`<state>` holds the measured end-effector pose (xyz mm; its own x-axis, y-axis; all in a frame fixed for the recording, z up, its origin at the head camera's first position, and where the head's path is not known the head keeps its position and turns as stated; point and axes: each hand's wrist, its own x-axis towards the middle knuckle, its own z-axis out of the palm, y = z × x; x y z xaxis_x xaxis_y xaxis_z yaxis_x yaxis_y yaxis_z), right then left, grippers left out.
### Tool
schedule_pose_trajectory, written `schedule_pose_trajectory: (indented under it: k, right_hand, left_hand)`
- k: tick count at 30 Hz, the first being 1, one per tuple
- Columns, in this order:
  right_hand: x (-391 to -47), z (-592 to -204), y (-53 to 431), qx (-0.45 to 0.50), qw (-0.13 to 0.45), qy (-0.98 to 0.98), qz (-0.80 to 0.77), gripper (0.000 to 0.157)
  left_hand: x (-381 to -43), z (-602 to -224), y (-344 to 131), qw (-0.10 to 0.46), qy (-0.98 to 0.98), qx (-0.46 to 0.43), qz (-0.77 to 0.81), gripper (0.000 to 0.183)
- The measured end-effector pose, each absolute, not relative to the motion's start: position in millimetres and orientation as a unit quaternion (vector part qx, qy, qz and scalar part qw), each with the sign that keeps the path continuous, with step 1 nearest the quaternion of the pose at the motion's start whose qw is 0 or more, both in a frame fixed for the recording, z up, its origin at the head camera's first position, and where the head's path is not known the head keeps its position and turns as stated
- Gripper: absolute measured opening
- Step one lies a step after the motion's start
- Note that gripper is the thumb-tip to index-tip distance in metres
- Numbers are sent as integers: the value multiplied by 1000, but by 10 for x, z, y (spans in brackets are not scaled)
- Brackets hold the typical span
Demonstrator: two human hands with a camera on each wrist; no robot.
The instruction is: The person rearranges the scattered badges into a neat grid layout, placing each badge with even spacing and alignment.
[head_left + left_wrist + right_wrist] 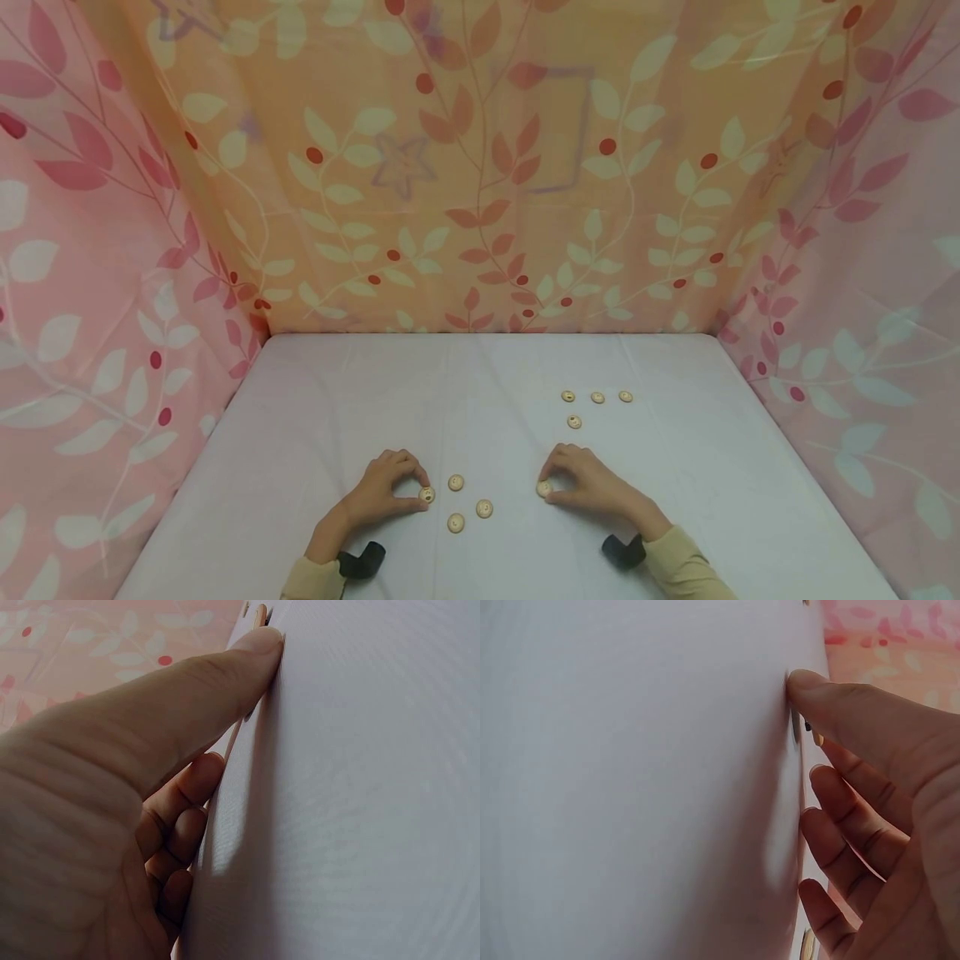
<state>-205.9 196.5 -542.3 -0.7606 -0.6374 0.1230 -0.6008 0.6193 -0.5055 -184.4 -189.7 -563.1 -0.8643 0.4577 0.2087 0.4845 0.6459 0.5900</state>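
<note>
In the head view my left hand (382, 492) pinches a small round pale wooden disc (427, 495) with a dark mark between thumb and forefinger, low on the table. My right hand (588, 483) holds a similar wooden disc (543, 489) the same way. Three more discs lie between the hands, nearer the left one: an upper one (456, 482), a right one (484, 508) and a lower one (456, 523). In the left wrist view the thumb (255, 645) hides most of what it grips. The right wrist view shows the other fingers (836, 795) loosely bent.
Several like discs, one of them a lone lower disc (573, 422), lie farther back on the right. The white-covered table (337, 392) ends at a leaf-patterned cloth (480, 250), with pink cloth on both sides. Each wrist wears a black strap (362, 560).
</note>
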Motion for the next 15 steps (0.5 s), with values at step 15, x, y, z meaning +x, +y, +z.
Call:
schedule_pose_trajectory:
  k: [15]
  right_hand:
    - [-2181,-5444,2208,-314,17,909,-274,23]
  left_hand:
    - [-1826,-5611,-1889,19,-907,-257,-332,25]
